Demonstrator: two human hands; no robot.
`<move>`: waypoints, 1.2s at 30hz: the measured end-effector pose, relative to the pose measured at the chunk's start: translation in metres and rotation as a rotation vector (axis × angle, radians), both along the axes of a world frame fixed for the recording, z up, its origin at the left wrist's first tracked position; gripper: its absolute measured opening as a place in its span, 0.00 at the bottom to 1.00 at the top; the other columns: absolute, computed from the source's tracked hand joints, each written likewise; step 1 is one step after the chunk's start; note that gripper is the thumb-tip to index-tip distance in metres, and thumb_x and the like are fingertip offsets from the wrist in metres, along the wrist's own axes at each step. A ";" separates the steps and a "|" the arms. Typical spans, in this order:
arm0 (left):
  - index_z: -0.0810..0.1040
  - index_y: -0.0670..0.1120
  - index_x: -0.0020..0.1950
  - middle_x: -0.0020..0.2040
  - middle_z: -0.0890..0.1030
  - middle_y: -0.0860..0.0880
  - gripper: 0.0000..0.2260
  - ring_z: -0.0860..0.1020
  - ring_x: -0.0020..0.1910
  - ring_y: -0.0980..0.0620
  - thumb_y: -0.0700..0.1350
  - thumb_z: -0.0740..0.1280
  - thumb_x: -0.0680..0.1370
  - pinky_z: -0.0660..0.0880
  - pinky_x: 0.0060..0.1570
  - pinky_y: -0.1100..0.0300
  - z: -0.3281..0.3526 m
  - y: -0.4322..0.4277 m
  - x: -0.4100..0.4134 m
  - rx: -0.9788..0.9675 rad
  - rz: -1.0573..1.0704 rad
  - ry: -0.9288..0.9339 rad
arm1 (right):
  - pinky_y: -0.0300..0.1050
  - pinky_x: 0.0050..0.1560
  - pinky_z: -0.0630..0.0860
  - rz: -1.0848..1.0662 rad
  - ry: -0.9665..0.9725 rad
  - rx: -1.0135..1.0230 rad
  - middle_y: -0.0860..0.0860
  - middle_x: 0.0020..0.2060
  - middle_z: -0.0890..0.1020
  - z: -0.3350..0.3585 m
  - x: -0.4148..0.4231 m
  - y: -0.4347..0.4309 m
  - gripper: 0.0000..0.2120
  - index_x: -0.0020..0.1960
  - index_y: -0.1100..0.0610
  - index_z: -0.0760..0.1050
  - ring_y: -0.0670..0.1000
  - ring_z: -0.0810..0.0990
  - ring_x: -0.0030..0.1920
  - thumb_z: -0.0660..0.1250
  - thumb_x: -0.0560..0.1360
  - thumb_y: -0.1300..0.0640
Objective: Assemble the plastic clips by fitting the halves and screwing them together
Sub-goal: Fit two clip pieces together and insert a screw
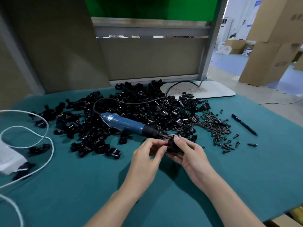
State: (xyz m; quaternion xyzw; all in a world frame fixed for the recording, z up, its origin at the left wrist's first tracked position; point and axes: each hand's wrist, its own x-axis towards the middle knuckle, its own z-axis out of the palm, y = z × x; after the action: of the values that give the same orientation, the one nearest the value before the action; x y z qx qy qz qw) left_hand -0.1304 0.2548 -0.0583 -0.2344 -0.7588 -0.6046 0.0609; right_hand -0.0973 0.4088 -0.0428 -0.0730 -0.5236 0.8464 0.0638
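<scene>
My left hand (147, 154) and my right hand (188, 153) meet over the green table, both pinching a black plastic clip (171, 145) between their fingertips. My fingers hide much of the clip. A large heap of black clip halves (139, 108) lies behind my hands. A blue electric screwdriver (126, 123) rests on that heap, its black tip pointing at the held clip. A pile of small dark screws (218, 126) lies to the right.
A black pen (245, 125) lies at the right on the green table cover (82, 185). White cord (32, 141) loops at the left beside a white cloth (9, 159). A grey partition (150, 58) stands behind; cardboard boxes (270, 46) stand at the far right.
</scene>
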 end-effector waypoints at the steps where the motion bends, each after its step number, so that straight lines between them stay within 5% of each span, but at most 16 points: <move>1: 0.81 0.57 0.52 0.50 0.84 0.62 0.06 0.82 0.52 0.61 0.46 0.71 0.80 0.76 0.50 0.69 -0.001 0.000 -0.001 0.000 0.000 -0.004 | 0.47 0.52 0.84 -0.007 -0.001 0.006 0.60 0.56 0.86 0.000 0.000 0.000 0.15 0.55 0.59 0.86 0.58 0.85 0.58 0.72 0.74 0.50; 8: 0.82 0.51 0.52 0.50 0.84 0.62 0.03 0.81 0.51 0.63 0.45 0.71 0.80 0.76 0.51 0.69 -0.002 -0.001 -0.001 -0.022 -0.033 -0.012 | 0.47 0.51 0.84 -0.019 -0.001 0.009 0.61 0.55 0.86 -0.001 0.000 0.000 0.16 0.54 0.60 0.86 0.57 0.86 0.57 0.73 0.73 0.51; 12: 0.82 0.54 0.48 0.42 0.84 0.58 0.01 0.81 0.41 0.61 0.49 0.71 0.79 0.79 0.47 0.59 -0.002 0.001 -0.003 -0.032 -0.035 -0.128 | 0.48 0.51 0.84 0.005 0.015 0.051 0.60 0.54 0.87 -0.002 0.001 -0.001 0.12 0.53 0.56 0.87 0.57 0.86 0.57 0.73 0.74 0.51; 18: 0.78 0.55 0.41 0.31 0.79 0.56 0.18 0.73 0.30 0.59 0.69 0.66 0.73 0.70 0.32 0.61 -0.003 -0.001 -0.002 -0.067 -0.014 -0.155 | 0.49 0.53 0.84 0.035 0.032 0.071 0.60 0.54 0.87 -0.002 0.001 -0.002 0.19 0.54 0.56 0.87 0.57 0.86 0.56 0.77 0.69 0.45; 26: 0.80 0.56 0.50 0.48 0.83 0.60 0.03 0.80 0.48 0.61 0.49 0.72 0.79 0.76 0.47 0.66 0.002 0.000 -0.002 -0.012 -0.085 -0.168 | 0.46 0.52 0.83 0.038 0.026 0.053 0.60 0.55 0.87 -0.003 0.001 -0.001 0.13 0.55 0.56 0.87 0.57 0.86 0.57 0.74 0.74 0.50; 31: 0.80 0.55 0.49 0.40 0.83 0.59 0.08 0.79 0.40 0.60 0.58 0.68 0.79 0.77 0.44 0.58 0.003 -0.002 -0.003 -0.010 -0.039 -0.226 | 0.48 0.52 0.84 0.016 0.018 0.026 0.60 0.54 0.87 -0.005 -0.002 0.000 0.13 0.53 0.57 0.87 0.56 0.87 0.55 0.73 0.73 0.52; 36: 0.81 0.55 0.46 0.38 0.83 0.57 0.05 0.79 0.38 0.60 0.53 0.69 0.80 0.78 0.45 0.56 0.001 -0.003 -0.003 -0.063 -0.047 -0.194 | 0.49 0.53 0.84 0.043 0.017 0.054 0.60 0.55 0.87 -0.005 -0.001 0.001 0.12 0.54 0.56 0.87 0.57 0.86 0.57 0.73 0.74 0.51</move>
State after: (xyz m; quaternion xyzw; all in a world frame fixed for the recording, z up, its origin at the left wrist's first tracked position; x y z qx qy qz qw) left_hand -0.1333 0.2522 -0.0576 -0.1943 -0.7743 -0.6013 -0.0343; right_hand -0.0981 0.4099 -0.0482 -0.0527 -0.5472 0.8337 0.0520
